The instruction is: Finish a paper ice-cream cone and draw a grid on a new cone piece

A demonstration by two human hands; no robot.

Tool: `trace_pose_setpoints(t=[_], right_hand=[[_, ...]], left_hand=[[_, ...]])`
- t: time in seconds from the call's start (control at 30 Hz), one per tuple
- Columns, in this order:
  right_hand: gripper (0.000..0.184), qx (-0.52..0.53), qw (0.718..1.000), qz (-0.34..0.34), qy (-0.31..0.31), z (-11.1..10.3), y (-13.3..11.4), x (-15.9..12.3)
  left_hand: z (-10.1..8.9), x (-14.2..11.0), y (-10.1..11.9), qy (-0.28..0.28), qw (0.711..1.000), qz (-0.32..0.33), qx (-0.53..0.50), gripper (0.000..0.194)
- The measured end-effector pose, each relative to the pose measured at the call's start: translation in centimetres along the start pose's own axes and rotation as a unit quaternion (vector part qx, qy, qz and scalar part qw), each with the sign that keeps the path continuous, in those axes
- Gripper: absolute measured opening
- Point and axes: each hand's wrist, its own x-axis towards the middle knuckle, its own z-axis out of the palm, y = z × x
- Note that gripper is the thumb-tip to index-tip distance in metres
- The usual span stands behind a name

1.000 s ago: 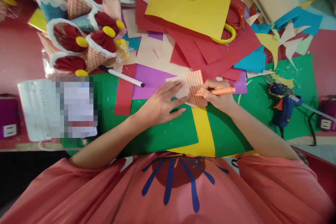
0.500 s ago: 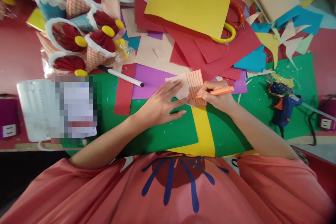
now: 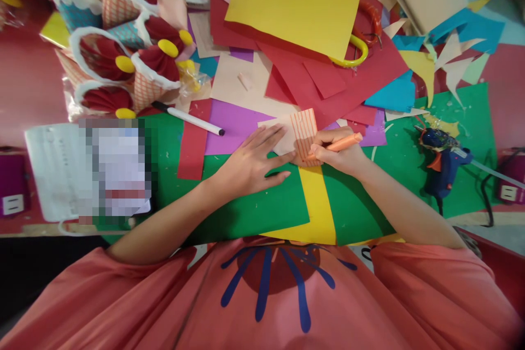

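Observation:
My left hand (image 3: 250, 161) lies flat with fingers spread on a small beige paper piece (image 3: 287, 134), pressing it onto the green sheet (image 3: 246, 213). My right hand (image 3: 340, 153) is closed round an orange marker (image 3: 340, 144), its tip down on the paper's orange-striped part (image 3: 304, 128). A yellow paper strip (image 3: 318, 202) lies just below the striped part, between my forearms.
A black-capped white marker (image 3: 186, 117) lies left of my hands. A blue glue gun (image 3: 441, 161) rests at the right. Finished paper cones with red fans (image 3: 135, 60) stand at the top left. Coloured sheets and scissors with a yellow handle (image 3: 355, 54) crowd the back.
The orange marker's tip has slid down along the striped paper toward me, and my right hand has tilted with it. My left hand has stayed put.

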Motion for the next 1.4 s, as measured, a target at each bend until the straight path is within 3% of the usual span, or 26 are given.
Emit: trace_pose_setpoints(t=[0.23,0.43,0.67,1.4], right_hand=[[0.03,-0.002,1.0,-0.011,0.023,0.02,-0.15,0.11],[0.025,0.014,1.0,0.004,-0.012,0.05,-0.17,0.07],[0.029,0.019,1.0,-0.009,0.015,0.14,-0.05,-0.01],[0.023,-0.014,1.0,0.007,-0.015,0.13,-0.43,0.06]], left_hand=[[0.0,0.09,0.06,0.018,1.0,0.016,0.016,0.031],[0.03,0.02,0.04,0.0,1.0,-0.002,0.007,0.032],[0.11,-0.09,-0.05,0.002,1.0,0.002,0.008,0.032],[-0.27,0.33,0.3,0.016,1.0,0.012,0.019,0.029]])
